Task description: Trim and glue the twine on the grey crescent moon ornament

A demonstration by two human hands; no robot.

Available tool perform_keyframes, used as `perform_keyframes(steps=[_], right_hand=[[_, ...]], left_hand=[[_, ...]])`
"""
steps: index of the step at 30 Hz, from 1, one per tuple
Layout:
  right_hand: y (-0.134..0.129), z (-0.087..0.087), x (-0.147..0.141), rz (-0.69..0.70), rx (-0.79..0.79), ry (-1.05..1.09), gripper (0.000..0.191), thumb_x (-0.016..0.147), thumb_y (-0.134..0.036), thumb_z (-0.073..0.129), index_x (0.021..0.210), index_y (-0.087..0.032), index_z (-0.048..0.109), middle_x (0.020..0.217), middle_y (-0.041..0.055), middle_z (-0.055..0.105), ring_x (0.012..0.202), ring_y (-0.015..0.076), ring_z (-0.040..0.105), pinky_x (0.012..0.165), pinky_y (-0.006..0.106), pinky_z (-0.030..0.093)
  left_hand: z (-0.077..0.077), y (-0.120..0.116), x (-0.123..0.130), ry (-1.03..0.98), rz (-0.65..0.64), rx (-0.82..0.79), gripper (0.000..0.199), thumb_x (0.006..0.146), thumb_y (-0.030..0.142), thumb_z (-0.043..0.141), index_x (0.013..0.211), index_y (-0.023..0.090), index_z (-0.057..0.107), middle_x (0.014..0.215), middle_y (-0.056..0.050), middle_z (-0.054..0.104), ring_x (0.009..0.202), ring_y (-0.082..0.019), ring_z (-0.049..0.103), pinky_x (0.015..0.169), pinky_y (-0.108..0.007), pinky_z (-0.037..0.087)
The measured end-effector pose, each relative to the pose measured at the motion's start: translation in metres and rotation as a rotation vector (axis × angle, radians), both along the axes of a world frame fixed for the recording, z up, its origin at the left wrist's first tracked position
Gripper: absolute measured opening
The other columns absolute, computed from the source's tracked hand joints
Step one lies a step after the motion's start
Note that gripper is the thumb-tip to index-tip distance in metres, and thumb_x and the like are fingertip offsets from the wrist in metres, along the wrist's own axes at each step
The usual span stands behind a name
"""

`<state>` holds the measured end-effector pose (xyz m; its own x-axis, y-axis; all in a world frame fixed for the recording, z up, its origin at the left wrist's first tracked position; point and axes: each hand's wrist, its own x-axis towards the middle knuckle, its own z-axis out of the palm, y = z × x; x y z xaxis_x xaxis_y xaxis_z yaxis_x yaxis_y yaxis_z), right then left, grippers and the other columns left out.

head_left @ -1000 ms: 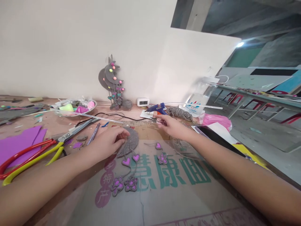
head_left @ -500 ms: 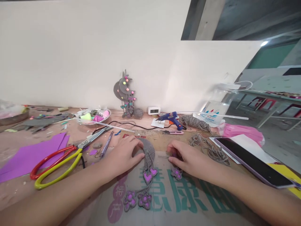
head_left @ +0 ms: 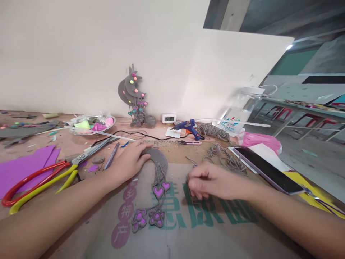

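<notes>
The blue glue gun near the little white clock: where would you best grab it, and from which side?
Probably by its handle, coming from the near right: on the blue glue gun, the handle slants toward the person and rightward, while the nozzle points left, so fingers should stay clear of it. Come down from above, since a pink utility knife lies just in front.
</notes>
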<state>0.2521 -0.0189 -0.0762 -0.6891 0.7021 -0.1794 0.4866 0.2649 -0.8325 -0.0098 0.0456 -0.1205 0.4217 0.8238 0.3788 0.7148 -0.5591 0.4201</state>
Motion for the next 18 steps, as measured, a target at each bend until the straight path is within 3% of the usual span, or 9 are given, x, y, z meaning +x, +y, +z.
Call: perform_keyframes(steps=[2, 4, 7, 9, 11, 14, 16, 18], right_hand=[[0.007, -0.006, 0.002, -0.147, 0.145, 0.003, 0.042, 0.089, -0.050, 0.042, 0.068, -0.016, 0.054, 0.063, -0.0001, 0.057, 0.053, 0.0093, 0.050, 0.050, 0.021, 0.039], [0.013, -0.009, 0.004, -0.243, 0.298, -0.015, 0.040, 0.091, -0.047, 0.039, 0.075, -0.015, 0.058, 0.070, 0.0022, 0.061, 0.062, 0.0119, 0.056, 0.057, 0.023, 0.044], [0.010, -0.006, 0.001, -0.143, 0.497, -0.117, 0.035, 0.093, -0.040, 0.039, 0.110, -0.017, 0.060, 0.111, 0.0087, 0.063, 0.103, 0.0191, 0.058, 0.090, 0.033, 0.044], [0.002, -0.003, -0.003, -0.004, 0.557, -0.207, 0.049, 0.090, -0.041, 0.045, 0.135, -0.019, 0.043, 0.140, 0.0108, 0.042, 0.129, 0.0233, 0.038, 0.107, 0.040, 0.029], [-0.006, 0.002, -0.006, 0.155, 0.496, -0.221, 0.062, 0.087, -0.043, 0.051, 0.140, -0.016, 0.035, 0.148, 0.0117, 0.028, 0.136, 0.0249, 0.024, 0.112, 0.040, 0.020], [-0.013, 0.008, -0.008, 0.378, 0.241, -0.036, 0.046, 0.095, -0.042, 0.034, 0.125, -0.016, 0.055, 0.138, 0.0094, 0.045, 0.131, 0.0207, 0.037, 0.108, 0.035, 0.029], [-0.014, 0.010, -0.008, 0.318, 0.167, 0.086, 0.046, 0.097, -0.039, 0.027, 0.122, -0.017, 0.057, 0.133, 0.0085, 0.051, 0.126, 0.0182, 0.044, 0.105, 0.034, 0.033], [-0.014, 0.009, -0.008, 0.181, 0.210, 0.117, 0.044, 0.093, -0.040, 0.042, 0.130, -0.018, 0.050, 0.140, 0.0093, 0.043, 0.131, 0.0198, 0.036, 0.108, 0.036, 0.027]], left_hand=[[0.003, 0.000, -0.003, -0.096, 0.011, -0.103, 0.037, 0.086, 0.029, 0.045, 0.121, 0.022, 0.055, 0.117, -0.008, 0.060, 0.113, -0.025, 0.050, 0.097, -0.041, 0.037], [0.009, 0.000, -0.006, -0.241, -0.022, -0.298, 0.041, 0.087, 0.034, 0.044, 0.125, 0.022, 0.052, 0.099, -0.006, 0.066, 0.098, -0.023, 0.059, 0.087, -0.037, 0.044], [0.019, 0.002, -0.012, -0.524, -0.132, -0.525, 0.040, 0.086, 0.038, 0.048, 0.122, 0.021, 0.054, 0.081, -0.002, 0.065, 0.072, -0.016, 0.059, 0.069, -0.028, 0.047], [0.027, 0.004, -0.015, -0.700, -0.204, -0.581, 0.034, 0.083, 0.034, 0.056, 0.113, 0.021, 0.060, 0.085, -0.002, 0.064, 0.069, -0.013, 0.056, 0.066, -0.024, 0.046], [0.036, 0.004, -0.018, -0.864, -0.251, -0.632, 0.026, 0.080, 0.028, 0.062, 0.104, 0.020, 0.065, 0.084, -0.002, 0.064, 0.066, -0.011, 0.055, 0.064, -0.021, 0.046], [0.052, 0.001, -0.020, -1.073, -0.308, -0.677, 0.019, 0.078, 0.018, 0.063, 0.097, 0.018, 0.068, 0.081, -0.001, 0.065, 0.062, -0.008, 0.054, 0.061, -0.017, 0.047], [0.062, -0.002, -0.021, -1.137, -0.362, -0.709, 0.020, 0.080, 0.013, 0.060, 0.099, 0.016, 0.067, 0.080, -0.001, 0.065, 0.060, -0.007, 0.053, 0.058, -0.015, 0.048], [0.071, -0.006, -0.023, -1.157, -0.404, -0.732, 0.024, 0.083, 0.011, 0.054, 0.104, 0.015, 0.065, 0.077, -0.001, 0.064, 0.057, -0.007, 0.052, 0.055, -0.016, 0.048]])
